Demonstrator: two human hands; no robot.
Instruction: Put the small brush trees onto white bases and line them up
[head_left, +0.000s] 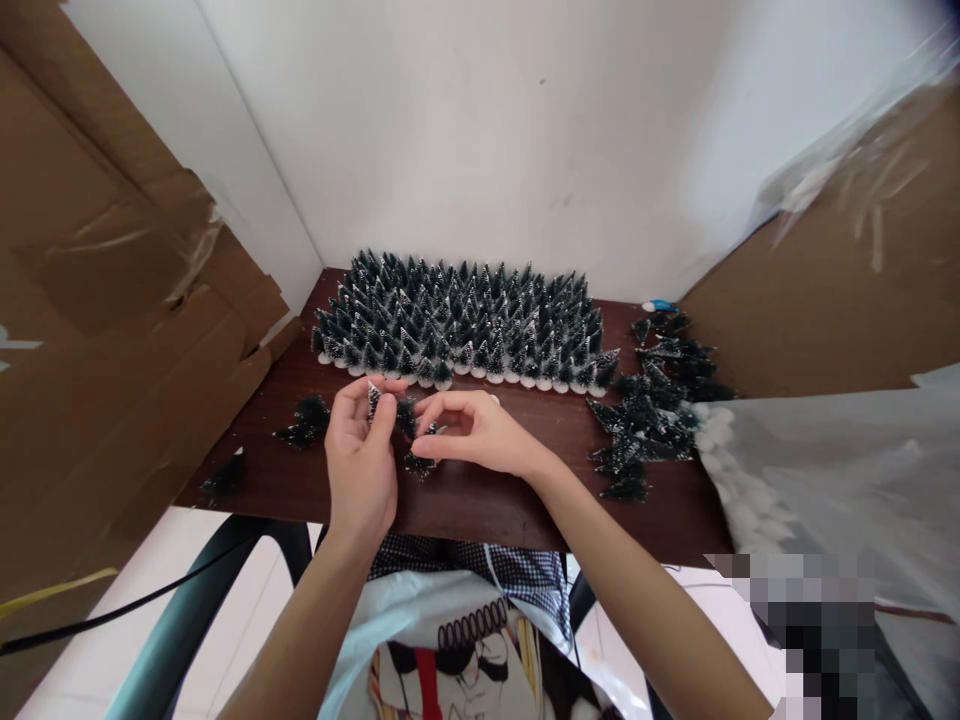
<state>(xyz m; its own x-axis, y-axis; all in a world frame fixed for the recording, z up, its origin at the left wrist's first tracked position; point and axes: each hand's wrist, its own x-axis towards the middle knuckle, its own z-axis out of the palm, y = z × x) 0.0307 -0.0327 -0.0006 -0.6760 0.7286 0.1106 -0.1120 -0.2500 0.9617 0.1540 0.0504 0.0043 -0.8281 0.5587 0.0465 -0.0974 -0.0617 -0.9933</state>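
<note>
My left hand [361, 455] is raised over the dark wooden table [517, 500], its fingers pinched on a small frosted dark-green miniature tree [373, 398]. My right hand [469, 432] is just to its right, fingers curled and pinching another small tree [420, 462] close to the first. The two hands almost touch. Behind them stand several rows of upright miniature trees on white bases [461, 325]. A loose heap of the same trees [652, 410] lies at the right of the table.
Cardboard sheets [112, 330] lean at the left and a cardboard box [832, 290] at the right. A clear plastic bag with white discs [795, 470] rests at the right edge. A few stray trees [304, 422] lie at the left. A white wall rises behind.
</note>
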